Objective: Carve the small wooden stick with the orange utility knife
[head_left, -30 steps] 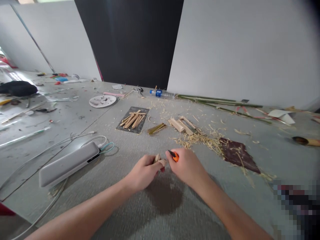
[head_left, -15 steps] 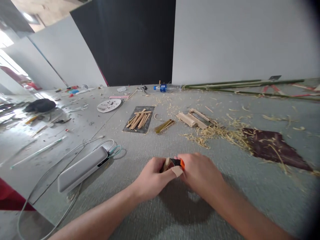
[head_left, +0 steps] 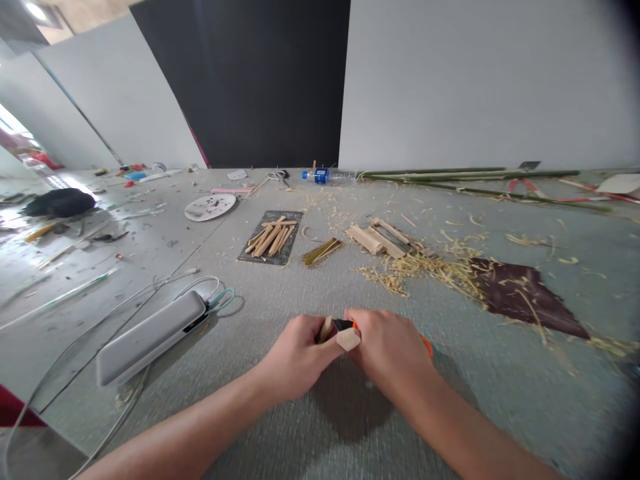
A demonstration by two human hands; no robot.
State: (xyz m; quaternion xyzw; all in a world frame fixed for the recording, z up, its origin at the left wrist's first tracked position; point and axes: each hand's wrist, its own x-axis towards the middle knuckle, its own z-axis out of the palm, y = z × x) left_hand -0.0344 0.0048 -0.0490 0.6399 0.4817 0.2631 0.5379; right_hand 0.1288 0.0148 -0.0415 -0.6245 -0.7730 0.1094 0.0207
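Note:
My left hand (head_left: 295, 353) is closed around a short pale bamboo piece (head_left: 325, 329), thumb with a bandage pressed forward against it. My right hand (head_left: 390, 347) is closed on an orange and black utility knife (head_left: 345, 325); its orange tail shows behind the hand. The two hands meet at the front middle of the grey table (head_left: 500, 387), knife tip against the bamboo piece. Most of the piece and the blade are hidden by fingers.
A grey power bank (head_left: 150, 337) with cables lies to the left. Farther back are a dark mat with bamboo sticks (head_left: 270, 238), split bamboo pieces (head_left: 380, 237), shavings (head_left: 430, 267), a brown sheet (head_left: 525, 297), a plate (head_left: 209, 207), a water bottle (head_left: 327, 175) and long green bamboo stalks (head_left: 450, 175).
My hands have closed together; the knife tip now rests on the bamboo piece. The view tilted up and shifted, with little movement in the last half second.

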